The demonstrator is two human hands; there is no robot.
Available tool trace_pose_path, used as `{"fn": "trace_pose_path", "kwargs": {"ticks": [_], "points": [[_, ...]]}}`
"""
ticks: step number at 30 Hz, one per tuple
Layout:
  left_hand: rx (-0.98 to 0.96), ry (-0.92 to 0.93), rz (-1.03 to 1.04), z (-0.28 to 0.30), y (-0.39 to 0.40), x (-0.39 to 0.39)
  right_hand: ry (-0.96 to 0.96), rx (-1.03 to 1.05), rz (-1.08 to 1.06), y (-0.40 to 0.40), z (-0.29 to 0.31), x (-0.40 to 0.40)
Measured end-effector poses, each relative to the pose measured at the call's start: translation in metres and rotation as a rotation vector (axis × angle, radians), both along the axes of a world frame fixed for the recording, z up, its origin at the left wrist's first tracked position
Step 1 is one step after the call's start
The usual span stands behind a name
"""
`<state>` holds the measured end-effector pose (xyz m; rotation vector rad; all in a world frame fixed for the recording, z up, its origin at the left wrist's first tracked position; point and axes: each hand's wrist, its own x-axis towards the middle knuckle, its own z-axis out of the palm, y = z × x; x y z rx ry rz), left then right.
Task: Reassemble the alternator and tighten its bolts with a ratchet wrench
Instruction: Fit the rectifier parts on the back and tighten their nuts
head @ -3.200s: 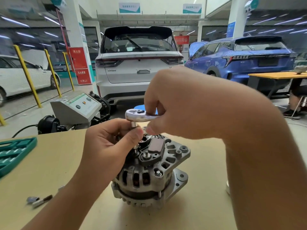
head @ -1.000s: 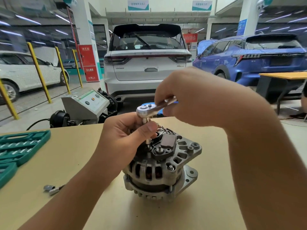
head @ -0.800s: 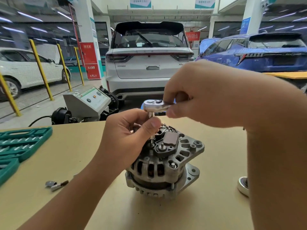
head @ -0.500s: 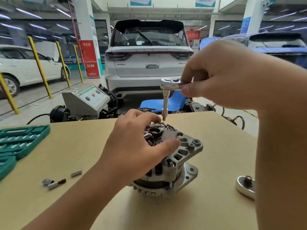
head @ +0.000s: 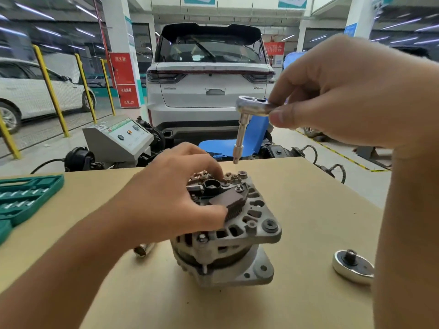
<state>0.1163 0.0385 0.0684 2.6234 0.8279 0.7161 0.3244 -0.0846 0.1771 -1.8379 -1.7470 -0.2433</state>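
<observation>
The grey alternator (head: 234, 236) stands upright in the middle of the tan table (head: 308, 210), its black rear parts facing up. My left hand (head: 171, 198) grips its top left side, thumb across the brown regulator block and fingers curled over the far edge. My right hand (head: 337, 96) holds the chrome ratchet wrench (head: 251, 108) by its head, raised above the alternator. The wrench's extension and socket (head: 240, 141) hang straight down, the tip a short way above the alternator's far top edge, apart from it.
A green socket tray (head: 26, 198) lies at the table's left edge. A loose socket (head: 143, 249) sits left of the alternator's base, and a round silver pulley (head: 354, 269) lies at the right. Beyond the table are a grey test machine (head: 118, 141) and parked cars.
The ratchet came up off the alternator's top bolt and moved right. My left hand let go of the extension and took hold of the alternator body, which has turned a little.
</observation>
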Motion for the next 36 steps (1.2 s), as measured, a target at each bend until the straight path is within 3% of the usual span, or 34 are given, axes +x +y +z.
{"fn": "trace_pose_path", "kwargs": {"ticks": [5,11,19,25,28,36], "points": [[-0.067,0.119,-0.192,0.012,0.023,-0.025,0.001,-0.014,0.015,0.003,-0.001,-0.002],[0.215,-0.004,-0.258,-0.007,0.013,-0.022,-0.017,-0.043,0.050,0.005,-0.001,-0.006],[0.312,-0.067,-0.319,-0.015,0.012,-0.015,-0.050,-0.152,0.141,0.003,-0.002,-0.013],[0.257,-0.015,-0.353,-0.005,0.018,-0.021,-0.008,-0.284,0.271,0.008,-0.005,-0.024],[0.103,-0.002,-0.341,-0.003,0.024,-0.028,-0.035,-0.327,0.307,0.012,-0.004,-0.022],[-0.037,-0.168,-0.320,-0.008,0.022,-0.028,-0.072,-0.216,0.298,0.024,-0.011,-0.026]]}}
